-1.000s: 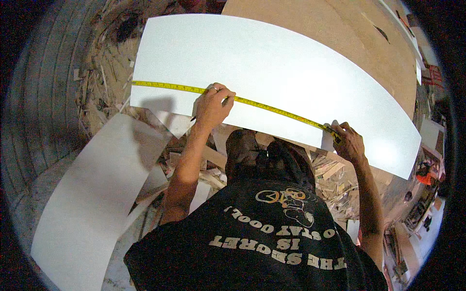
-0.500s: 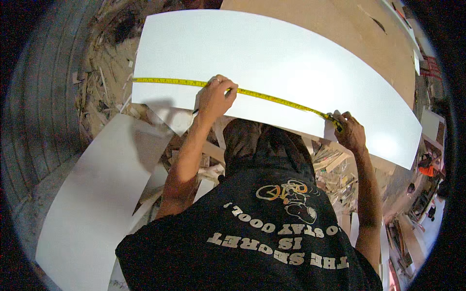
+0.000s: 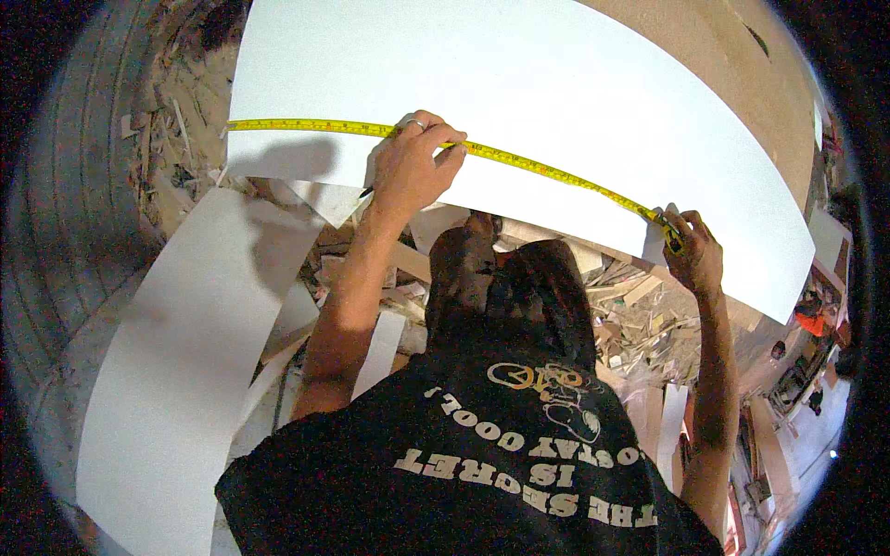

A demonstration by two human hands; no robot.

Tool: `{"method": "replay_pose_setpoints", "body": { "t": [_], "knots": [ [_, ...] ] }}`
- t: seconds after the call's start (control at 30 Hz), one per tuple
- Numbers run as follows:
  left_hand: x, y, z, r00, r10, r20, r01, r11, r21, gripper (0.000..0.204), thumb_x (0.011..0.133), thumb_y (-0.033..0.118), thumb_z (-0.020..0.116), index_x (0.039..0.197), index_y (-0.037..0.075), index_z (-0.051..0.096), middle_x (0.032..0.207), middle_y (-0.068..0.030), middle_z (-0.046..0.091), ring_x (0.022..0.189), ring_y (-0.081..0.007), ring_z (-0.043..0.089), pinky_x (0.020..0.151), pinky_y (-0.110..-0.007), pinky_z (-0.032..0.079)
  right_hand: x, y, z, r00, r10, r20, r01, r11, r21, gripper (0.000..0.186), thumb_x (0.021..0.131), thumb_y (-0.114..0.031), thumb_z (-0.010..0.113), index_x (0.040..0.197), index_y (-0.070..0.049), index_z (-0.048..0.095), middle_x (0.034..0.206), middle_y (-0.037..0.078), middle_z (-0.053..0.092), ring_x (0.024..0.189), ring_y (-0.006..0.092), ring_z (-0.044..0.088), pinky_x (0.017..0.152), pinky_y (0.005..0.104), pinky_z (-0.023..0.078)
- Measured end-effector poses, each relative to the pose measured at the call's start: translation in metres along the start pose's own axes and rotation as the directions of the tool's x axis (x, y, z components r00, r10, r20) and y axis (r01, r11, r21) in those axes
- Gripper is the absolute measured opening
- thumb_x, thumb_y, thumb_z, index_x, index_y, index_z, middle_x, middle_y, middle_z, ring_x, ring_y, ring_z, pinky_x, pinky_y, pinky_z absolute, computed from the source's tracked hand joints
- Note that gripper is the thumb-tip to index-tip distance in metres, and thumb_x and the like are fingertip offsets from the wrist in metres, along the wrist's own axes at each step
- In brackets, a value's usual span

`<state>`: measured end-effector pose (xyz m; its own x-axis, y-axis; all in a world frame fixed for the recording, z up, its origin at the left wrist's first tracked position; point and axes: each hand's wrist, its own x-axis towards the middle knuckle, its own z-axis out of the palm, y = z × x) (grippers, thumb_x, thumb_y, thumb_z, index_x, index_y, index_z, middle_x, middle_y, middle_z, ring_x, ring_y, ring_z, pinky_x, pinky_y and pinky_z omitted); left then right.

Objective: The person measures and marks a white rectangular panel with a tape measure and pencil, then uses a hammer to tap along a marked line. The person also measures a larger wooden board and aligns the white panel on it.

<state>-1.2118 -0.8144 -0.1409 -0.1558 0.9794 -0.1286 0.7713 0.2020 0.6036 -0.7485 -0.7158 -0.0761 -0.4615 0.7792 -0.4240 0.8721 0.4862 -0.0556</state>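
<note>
The large white board lay beneath both hands, and the yellow tape measure ran across it from its left edge to the right grip, which was closed around the tape's dark-and-yellow case near the board's near edge. The left grip lay over the blade between its two ends, fingers bent and closed on a dark pen-like stick whose end poked out beside the wrist; a ring showed on one finger. Beyond the board spread a brown worktop. A ridged grey surface rose at the left, a second white panel slanted at lower left, and scrap wood littered the ground past the person's black printed shirt. Compared with half a second earlier, the white board filled more of the view, its far edge now running off the top, while the tape stayed stretched and both grips kept their holds.
</note>
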Motion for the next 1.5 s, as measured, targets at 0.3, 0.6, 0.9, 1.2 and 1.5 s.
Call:
{"method": "replay_pose_setpoints", "body": {
  "t": [0.3,0.6,0.9,1.2,1.5],
  "knots": [
    [-0.002,0.003,0.013,0.994,-0.003,-0.108,0.005,1.0,0.015,0.025,0.085,0.034,0.08,0.097,0.013,0.077,0.106,-0.0035,0.066,0.098,-0.0259,0.066,0.078,-0.043,0.057,-0.002,-0.002,0.005,0.997,-0.02,-0.072,0.022,0.999,0.027,0.054,0.078,-0.008,0.076,0.13,-0.022,0.066,0.118,0.005,0.064,0.093,0.0296,0.071,0.077,0.0442,0.061],
    [-0.004,0.001,0.025,0.984,0.029,-0.177,-0.019,0.998,0.055,0.033,0.08,0.035,0.086,0.097,0.01,0.073,0.108,-0.0083,0.066,0.097,-0.0307,0.069,0.082,-0.043,0.057,0.001,0.003,0.013,0.99,-0.059,-0.126,0.059,0.998,-0.009,0.058,0.078,-0.005,0.075,0.133,-0.016,0.065,0.116,0.007,0.066,0.09,0.0308,0.072,0.076,0.042,0.061],
    [-0.003,0.006,0.026,0.968,0.073,-0.239,-0.056,0.995,0.078,0.038,0.076,0.036,0.09,0.094,0.009,0.07,0.103,-0.0093,0.066,0.093,-0.0309,0.068,0.079,-0.043,0.056,-0.003,0.0,0.024,0.979,-0.036,-0.201,0.039,0.999,0.011,0.055,0.076,-0.002,0.075,0.128,-0.015,0.067,0.115,0.007,0.066,0.092,0.0312,0.072,0.078,0.0413,0.061],
    [-0.001,0.004,0.034,0.94,0.126,-0.318,-0.093,0.989,0.117,0.045,0.068,0.039,0.094,0.088,0.01,0.066,0.095,-0.0071,0.062,0.085,-0.0293,0.067,0.071,-0.046,0.057,-0.006,0.003,0.032,0.973,-0.013,-0.229,0.017,1.0,0.017,0.059,0.081,-0.003,0.075,0.136,-0.022,0.066,0.117,0.006,0.066,0.093,0.0303,0.073,0.079,0.0407,0.061],
    [-0.001,0.0,0.036,0.934,0.15,-0.323,-0.114,0.985,0.128,0.044,0.068,0.039,0.093,0.089,0.01,0.066,0.098,-0.0087,0.063,0.086,-0.0299,0.067,0.072,-0.046,0.058,-0.007,0.005,0.035,0.971,-0.011,-0.239,-0.001,0.999,-0.049,0.059,0.081,-0.002,0.074,0.136,-0.022,0.066,0.119,0.007,0.066,0.096,0.0306,0.073,0.08,0.0409,0.061]
  ]
}}
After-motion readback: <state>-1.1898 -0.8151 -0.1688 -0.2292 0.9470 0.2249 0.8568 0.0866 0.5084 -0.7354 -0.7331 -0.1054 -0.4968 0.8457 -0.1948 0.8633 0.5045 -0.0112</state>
